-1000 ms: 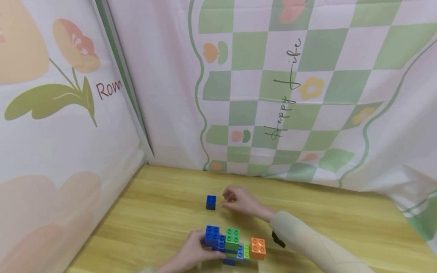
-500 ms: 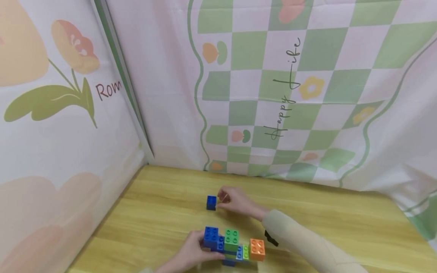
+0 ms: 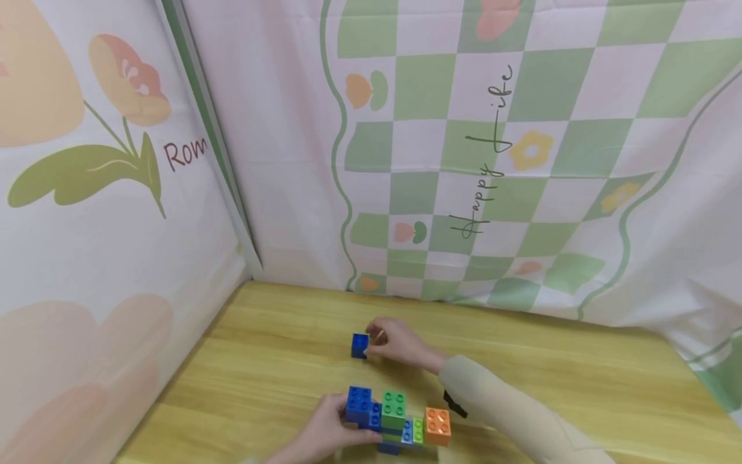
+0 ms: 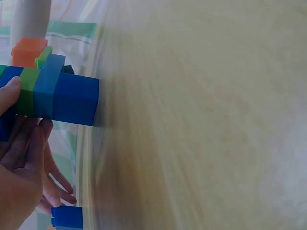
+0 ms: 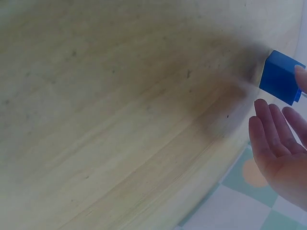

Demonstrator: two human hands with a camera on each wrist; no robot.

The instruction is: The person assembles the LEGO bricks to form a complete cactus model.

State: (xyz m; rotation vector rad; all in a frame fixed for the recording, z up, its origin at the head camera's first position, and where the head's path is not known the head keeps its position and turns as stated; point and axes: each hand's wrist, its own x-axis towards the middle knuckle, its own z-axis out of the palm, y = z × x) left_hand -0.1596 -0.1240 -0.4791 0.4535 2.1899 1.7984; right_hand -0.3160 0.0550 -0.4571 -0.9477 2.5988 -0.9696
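Observation:
My left hand (image 3: 324, 428) grips an assembly of toy building bricks by its left end. Its studded blue brick (image 3: 359, 403), green brick (image 3: 393, 408) and orange brick (image 3: 437, 425) face up. In the left wrist view the thumb presses the assembly's side, with a blue brick (image 4: 76, 98) at its base facing the table. Farther back, a small single blue brick (image 3: 359, 345) stands on the table. My right hand (image 3: 400, 341) is at its right side. In the right wrist view, the thumb overlaps the blue brick (image 5: 280, 76), while the extended fingers (image 5: 268, 129) lie apart from it.
The wooden table (image 3: 278, 348) meets a checkered green and white curtain (image 3: 475, 193) at the back. A flower-printed white cloth (image 3: 116, 258) walls the left side. The right sleeve (image 3: 510, 406) passes beyond the orange brick.
My right hand has moved left, up to the single blue brick, with its fingertips now at the brick's right edge. The left hand and its assembly stay nearly in place.

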